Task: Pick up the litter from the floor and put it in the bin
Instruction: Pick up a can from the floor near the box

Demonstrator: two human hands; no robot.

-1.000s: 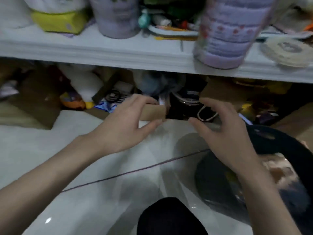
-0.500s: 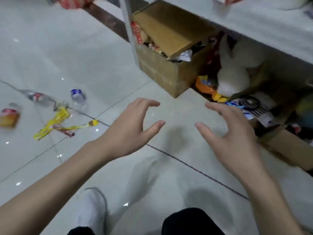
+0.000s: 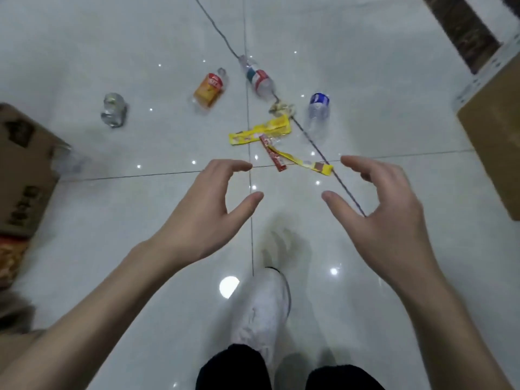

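Cardboard box [image 3: 25, 170] cut by left edge; orange bottle [image 3: 209, 90] label blurred, unreadable.

Three plastic bottles [image 3: 209, 90] [image 3: 259, 80] [image 3: 318, 111], three wrappers [image 3: 260, 132] [image 3: 274, 154] [image 3: 309, 164], one crushed container [image 3: 114, 109], two cardboard boxes [image 3: 22, 170] [image 3: 495, 142], two hands [image 3: 205, 212] [image 3: 385, 215].

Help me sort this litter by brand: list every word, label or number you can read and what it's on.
No text reads clearly.
Orange-labelled bottle: white lettering, blurred.
Red-labelled bottle: blurred.
Blue-labelled bottle: blurred.
Yellow wrapper: print too small.
Cardboard box: dark print, blurred.
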